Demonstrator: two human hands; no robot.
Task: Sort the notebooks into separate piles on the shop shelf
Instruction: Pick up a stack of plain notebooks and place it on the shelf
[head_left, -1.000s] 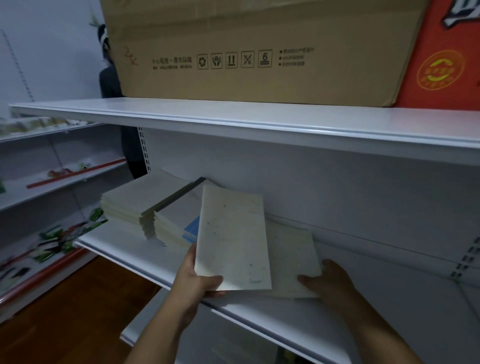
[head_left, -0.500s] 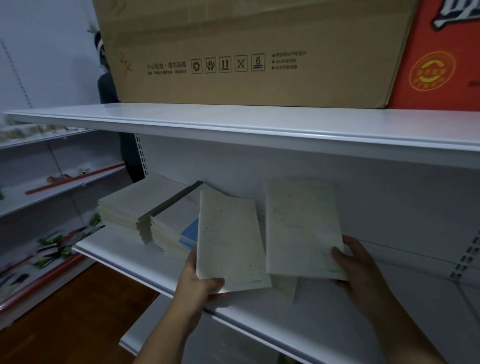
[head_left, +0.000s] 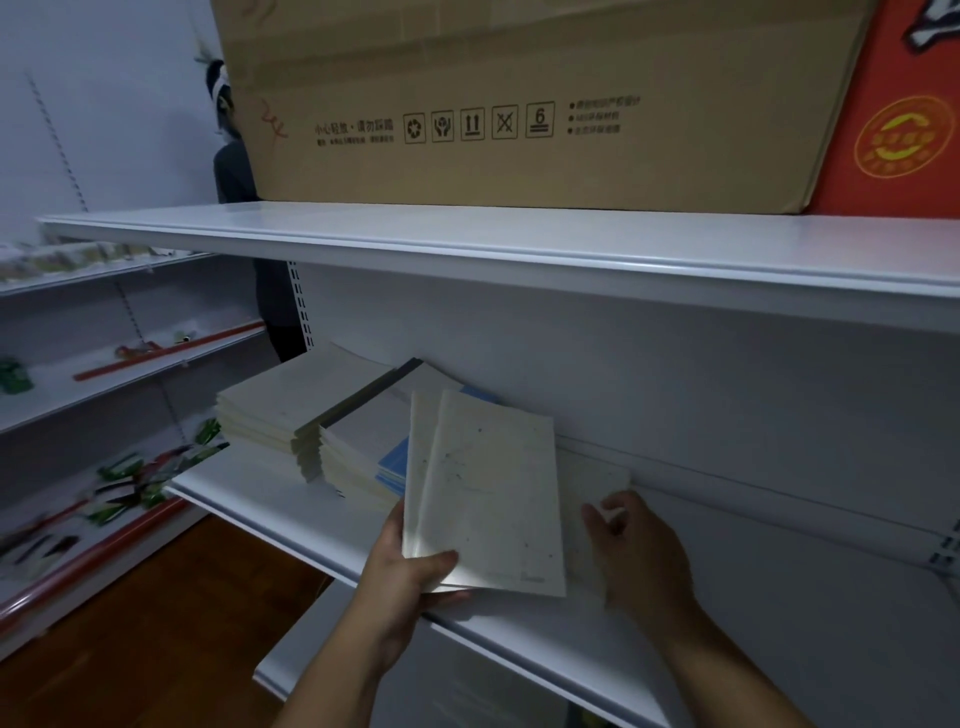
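My left hand (head_left: 410, 577) grips the lower left corner of two cream speckled notebooks (head_left: 488, 493), held tilted up above the white shelf (head_left: 779, 597). One of the two overlaps the other, offset to the right. My right hand (head_left: 639, 556) is just to their right, its loosely bent fingertips touching another speckled notebook (head_left: 597, 478) that lies flat on the shelf. To the left stand a pile of plain cream notebooks (head_left: 291, 405) and a second pile (head_left: 358, 441) with a dark-spined one on top and blue notebooks (head_left: 392, 462) showing at its edge.
The upper shelf (head_left: 519, 244) carries a big cardboard box (head_left: 519, 104) and a red box (head_left: 904, 130). A person (head_left: 228, 156) stands behind the shelving at far left. Side shelves (head_left: 104, 374) hold green packets. A lower shelf edge (head_left: 291, 660) sticks out below.
My right hand laid the notebook it held onto the one in my left hand and let go. It then moved down to the notebook lying on the shelf.
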